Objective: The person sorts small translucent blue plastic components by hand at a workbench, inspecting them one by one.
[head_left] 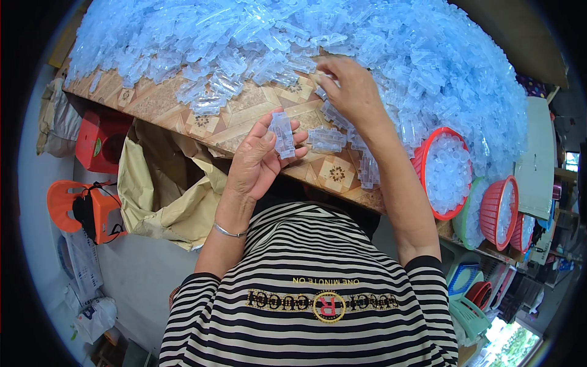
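My left hand (254, 160), palm up over the table's near edge, holds a small clear plastic part (282, 136) between thumb and fingers. The part is flat and oblong with moulded details. Farther off and to the right, my right hand (353, 92) reaches to the front of a large heap of similar translucent plastic parts (263, 37). Its thumb and fingers are bent together in a pinch; whatever is between them, if anything, cannot be made out. A few loose clear parts (327, 139) lie on the table between my hands.
The table (244, 107) has a wood-and-flower patterned top. Red baskets (417, 160) of small translucent pieces stand at right, with a green one (471, 214) among them. A tan sack (147, 202) gapes below the table's left edge, near a red stool (98, 137) and an orange one (61, 205).
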### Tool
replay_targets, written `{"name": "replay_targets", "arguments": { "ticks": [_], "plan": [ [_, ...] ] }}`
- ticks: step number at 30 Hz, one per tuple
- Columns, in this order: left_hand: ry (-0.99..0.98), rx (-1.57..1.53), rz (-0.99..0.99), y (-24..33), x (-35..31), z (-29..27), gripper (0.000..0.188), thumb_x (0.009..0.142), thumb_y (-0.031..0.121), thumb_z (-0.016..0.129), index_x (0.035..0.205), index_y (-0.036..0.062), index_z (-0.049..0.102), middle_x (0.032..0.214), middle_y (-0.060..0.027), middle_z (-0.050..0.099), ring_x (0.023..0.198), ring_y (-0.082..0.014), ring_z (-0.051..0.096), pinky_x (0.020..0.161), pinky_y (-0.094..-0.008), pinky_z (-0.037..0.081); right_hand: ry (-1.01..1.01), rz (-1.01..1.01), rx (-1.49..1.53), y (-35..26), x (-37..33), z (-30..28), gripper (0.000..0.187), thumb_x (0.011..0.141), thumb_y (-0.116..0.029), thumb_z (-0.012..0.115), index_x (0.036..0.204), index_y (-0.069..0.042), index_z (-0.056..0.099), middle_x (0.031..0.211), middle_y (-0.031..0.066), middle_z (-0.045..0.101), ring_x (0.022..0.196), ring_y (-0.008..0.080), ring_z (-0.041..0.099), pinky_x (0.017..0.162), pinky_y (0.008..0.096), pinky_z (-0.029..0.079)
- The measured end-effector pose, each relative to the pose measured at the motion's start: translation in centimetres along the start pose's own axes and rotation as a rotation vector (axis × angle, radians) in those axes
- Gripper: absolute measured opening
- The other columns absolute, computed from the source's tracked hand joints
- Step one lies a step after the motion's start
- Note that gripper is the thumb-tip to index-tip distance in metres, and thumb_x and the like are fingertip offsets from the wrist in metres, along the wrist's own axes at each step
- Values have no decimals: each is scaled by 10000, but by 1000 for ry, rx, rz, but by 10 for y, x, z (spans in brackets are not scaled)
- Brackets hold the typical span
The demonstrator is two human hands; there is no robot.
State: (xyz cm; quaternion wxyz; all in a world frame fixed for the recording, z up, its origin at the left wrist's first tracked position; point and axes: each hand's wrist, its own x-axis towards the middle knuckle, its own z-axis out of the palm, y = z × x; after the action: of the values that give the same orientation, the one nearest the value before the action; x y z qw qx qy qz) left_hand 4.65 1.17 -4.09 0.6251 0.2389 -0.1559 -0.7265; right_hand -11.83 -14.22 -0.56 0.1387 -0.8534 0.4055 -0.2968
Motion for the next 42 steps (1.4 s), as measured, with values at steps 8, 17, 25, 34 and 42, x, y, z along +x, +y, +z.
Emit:
{"name": "replay_targets", "arguments": {
  "ticks": [8, 17, 25, 34, 42],
  "plan": [
    [4, -19, 4, 1, 1, -2, 629, 902, 197, 633, 1405, 13, 302, 1289, -215, 492, 1153, -352, 559, 948, -479, 510, -14, 17, -39, -18, 42, 48, 428, 786, -312, 688, 1138, -81, 614, 961, 149, 649, 936, 331, 615, 815, 427, 492],
    [4, -31, 4, 0, 2, -2, 650, 897, 197, 640, 1414, 14, 290, 1297, -210, 491, 1154, -345, 560, 950, -475, 509, -76, 242, 236, -18, 42, 57, 398, 728, -212, 761, 1064, -43, 630, 803, 75, 654, 708, 182, 623, 650, 308, 504],
    [15, -86, 68, -1, 3, -4, 617, 925, 161, 586, 1438, 49, 262, 1323, -207, 469, 1225, -364, 498, 1027, -505, 436, -108, 466, 436, -19, 4, 26, 276, 748, -191, 745, 918, 7, 656, 718, -2, 615, 643, 65, 537, 562, 221, 433],
    [19, -150, 104, -4, 6, -3, 602, 935, 116, 554, 1447, 75, 240, 1357, -202, 436, 1257, -359, 464, 1049, -500, 415, 68, 732, 1043, -52, -36, 1, 174, 858, -142, 690, 944, -19, 602, 708, -7, 583, 592, 74, 532, 527, 211, 423],
    [0, -157, 174, -1, 6, 4, 578, 946, 114, 532, 1450, 112, 249, 1369, -146, 444, 1245, -300, 485, 1014, -475, 443, -105, 761, 1197, -80, -68, -6, 149, 867, -86, 683, 944, 3, 591, 731, 43, 638, 579, 58, 559, 522, 191, 467]
  ]
}}
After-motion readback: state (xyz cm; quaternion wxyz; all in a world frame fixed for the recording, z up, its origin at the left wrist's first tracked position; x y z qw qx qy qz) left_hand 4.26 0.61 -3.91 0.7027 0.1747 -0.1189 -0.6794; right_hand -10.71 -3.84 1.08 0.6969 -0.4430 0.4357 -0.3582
